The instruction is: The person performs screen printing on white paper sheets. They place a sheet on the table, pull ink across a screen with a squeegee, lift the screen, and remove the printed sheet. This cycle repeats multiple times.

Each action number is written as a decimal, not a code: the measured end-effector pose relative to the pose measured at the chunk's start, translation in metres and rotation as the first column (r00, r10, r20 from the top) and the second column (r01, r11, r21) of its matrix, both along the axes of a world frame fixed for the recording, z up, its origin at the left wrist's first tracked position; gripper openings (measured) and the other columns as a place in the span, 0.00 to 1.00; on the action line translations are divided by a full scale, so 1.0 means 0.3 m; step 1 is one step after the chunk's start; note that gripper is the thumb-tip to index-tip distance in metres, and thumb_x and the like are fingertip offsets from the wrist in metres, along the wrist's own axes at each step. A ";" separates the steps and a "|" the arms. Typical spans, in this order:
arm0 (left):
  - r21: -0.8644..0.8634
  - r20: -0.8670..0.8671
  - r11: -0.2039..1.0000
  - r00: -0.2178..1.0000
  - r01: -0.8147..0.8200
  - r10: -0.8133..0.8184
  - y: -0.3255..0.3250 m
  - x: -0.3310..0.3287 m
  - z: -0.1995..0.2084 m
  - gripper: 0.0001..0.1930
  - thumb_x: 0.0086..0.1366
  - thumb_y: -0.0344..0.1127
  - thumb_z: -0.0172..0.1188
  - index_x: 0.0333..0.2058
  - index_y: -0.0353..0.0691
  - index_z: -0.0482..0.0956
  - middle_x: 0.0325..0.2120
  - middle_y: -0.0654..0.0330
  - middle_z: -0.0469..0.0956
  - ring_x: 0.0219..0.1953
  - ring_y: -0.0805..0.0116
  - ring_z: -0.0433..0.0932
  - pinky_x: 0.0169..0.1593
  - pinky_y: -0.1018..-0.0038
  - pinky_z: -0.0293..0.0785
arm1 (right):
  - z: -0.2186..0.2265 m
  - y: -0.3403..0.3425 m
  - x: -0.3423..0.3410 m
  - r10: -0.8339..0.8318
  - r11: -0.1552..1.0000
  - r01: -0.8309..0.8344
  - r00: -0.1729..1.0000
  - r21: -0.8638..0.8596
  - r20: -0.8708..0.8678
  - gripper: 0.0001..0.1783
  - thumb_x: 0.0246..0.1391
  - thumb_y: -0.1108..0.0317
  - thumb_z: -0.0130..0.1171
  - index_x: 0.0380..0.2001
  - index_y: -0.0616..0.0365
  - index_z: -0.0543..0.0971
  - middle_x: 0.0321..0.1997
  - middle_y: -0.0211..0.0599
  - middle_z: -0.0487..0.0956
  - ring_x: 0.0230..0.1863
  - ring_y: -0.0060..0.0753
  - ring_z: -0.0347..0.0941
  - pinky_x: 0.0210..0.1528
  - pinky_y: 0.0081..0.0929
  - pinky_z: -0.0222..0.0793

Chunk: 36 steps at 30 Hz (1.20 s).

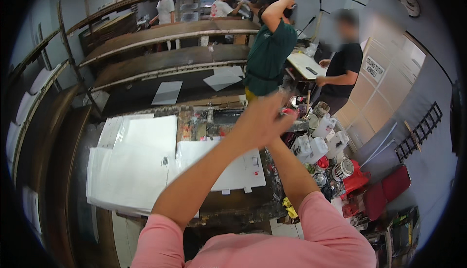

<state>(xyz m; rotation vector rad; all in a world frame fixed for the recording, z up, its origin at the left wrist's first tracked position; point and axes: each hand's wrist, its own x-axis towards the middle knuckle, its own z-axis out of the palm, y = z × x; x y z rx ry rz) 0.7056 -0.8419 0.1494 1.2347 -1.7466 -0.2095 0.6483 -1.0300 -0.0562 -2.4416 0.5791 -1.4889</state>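
My arms reach forward and cross over a worn, paint-stained work table (233, 202). My left hand (260, 122) is raised above the table's far right part, its thumb apart from the fingers, and its fingertips smeared by motion. Nothing shows in it. Behind it my right hand is mostly hidden; only the right forearm (290, 168) shows clearly. Below my left forearm lies a white sheet (238, 166) with small dark and red marks near its right edge. To its left a broad pile of white sheets (138, 163) covers the table.
Long shelves (170, 34) stand beyond the table, with loose sheets (168, 92) on the lowest. Crowding the right side are paint cans (342, 169), white containers (318, 147) and a red chair (386, 190). Two people (270, 44) (343, 64) stand ahead; others are behind the shelves.
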 end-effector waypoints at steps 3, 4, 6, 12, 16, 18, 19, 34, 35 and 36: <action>0.437 0.008 0.899 1.000 -0.017 0.015 0.272 0.048 -0.409 0.29 0.69 0.61 0.60 0.30 0.35 0.75 0.19 0.50 0.69 0.25 0.52 0.70 0.32 0.58 0.67 | 0.180 0.138 0.030 -0.194 0.968 0.111 0.902 -0.225 -0.387 0.23 0.64 0.47 0.58 0.29 0.57 0.84 0.33 0.40 0.83 0.40 0.43 0.78 0.47 0.44 0.63; 0.577 -0.183 0.816 0.979 0.029 0.094 0.386 0.047 -0.603 0.32 0.68 0.64 0.61 0.26 0.34 0.74 0.18 0.50 0.68 0.23 0.55 0.65 0.30 0.60 0.66 | 0.212 0.155 0.051 -0.185 0.965 0.102 0.917 -0.240 -0.354 0.24 0.64 0.47 0.57 0.28 0.57 0.84 0.32 0.40 0.82 0.39 0.43 0.77 0.47 0.44 0.63; 0.763 -0.099 0.639 0.959 -0.098 0.265 0.638 0.076 -1.049 0.35 0.68 0.67 0.59 0.42 0.30 0.83 0.28 0.47 0.82 0.33 0.58 0.82 0.39 0.60 0.76 | 0.197 0.167 0.077 -0.158 0.969 0.079 0.928 -0.235 -0.336 0.25 0.65 0.46 0.57 0.25 0.56 0.84 0.30 0.41 0.82 0.38 0.44 0.77 0.48 0.44 0.63; 0.829 -0.540 0.558 0.229 -0.017 0.810 1.557 -0.228 -1.947 0.19 0.61 0.46 0.71 0.44 0.39 0.87 0.41 0.50 0.87 0.33 0.53 0.82 0.41 0.50 0.81 | 0.154 0.110 -0.014 -0.187 0.972 0.119 0.914 -0.205 -0.359 0.24 0.66 0.47 0.56 0.27 0.55 0.83 0.30 0.40 0.81 0.38 0.45 0.76 0.48 0.45 0.61; 0.952 0.214 -0.010 0.641 -0.307 0.737 1.673 -0.182 -1.889 0.20 0.64 0.50 0.67 0.40 0.37 0.85 0.38 0.45 0.86 0.35 0.47 0.82 0.42 0.49 0.80 | 0.175 0.132 0.024 -0.171 0.967 0.090 0.922 -0.238 -0.346 0.19 0.66 0.51 0.57 0.29 0.55 0.83 0.30 0.38 0.79 0.37 0.45 0.75 0.46 0.44 0.61; 0.945 0.226 -0.014 0.623 -0.326 0.749 1.712 -0.176 -1.897 0.22 0.65 0.53 0.64 0.38 0.35 0.84 0.37 0.43 0.85 0.36 0.44 0.81 0.42 0.49 0.79 | 0.163 0.145 0.011 -0.178 0.967 0.095 0.917 -0.238 -0.356 0.19 0.66 0.51 0.57 0.29 0.55 0.83 0.30 0.38 0.79 0.37 0.45 0.75 0.46 0.44 0.61; 0.940 0.228 -0.006 0.615 -0.340 0.755 1.722 -0.170 -1.902 0.23 0.66 0.54 0.63 0.37 0.35 0.84 0.36 0.42 0.84 0.37 0.42 0.81 0.42 0.49 0.79 | 0.169 0.144 0.010 -0.188 0.963 0.103 0.917 -0.248 -0.351 0.20 0.66 0.51 0.57 0.29 0.55 0.83 0.30 0.38 0.79 0.37 0.45 0.75 0.45 0.44 0.61; 0.871 0.005 0.381 0.782 -0.310 0.624 1.196 -0.070 -1.576 0.27 0.72 0.56 0.54 0.30 0.33 0.80 0.30 0.38 0.81 0.37 0.34 0.81 0.40 0.49 0.76 | 0.163 0.127 0.021 -0.167 0.957 0.075 0.931 -0.279 -0.323 0.18 0.66 0.53 0.57 0.28 0.55 0.81 0.28 0.37 0.78 0.35 0.44 0.75 0.44 0.43 0.60; 0.877 -0.020 0.392 0.793 -0.279 0.608 1.169 -0.076 -1.545 0.27 0.73 0.57 0.54 0.29 0.34 0.80 0.30 0.39 0.82 0.37 0.34 0.81 0.39 0.49 0.76 | 0.165 0.126 0.028 -0.165 0.961 0.079 0.933 -0.267 -0.320 0.19 0.66 0.53 0.57 0.27 0.55 0.81 0.28 0.37 0.78 0.35 0.44 0.75 0.44 0.43 0.60; 0.858 0.001 0.419 0.817 -0.297 0.577 1.140 -0.076 -1.534 0.27 0.73 0.57 0.54 0.29 0.34 0.80 0.29 0.39 0.82 0.36 0.34 0.81 0.39 0.48 0.76 | 0.167 0.120 0.030 -0.164 0.964 0.083 0.934 -0.254 -0.317 0.20 0.65 0.52 0.58 0.26 0.55 0.81 0.28 0.38 0.78 0.36 0.44 0.75 0.44 0.43 0.61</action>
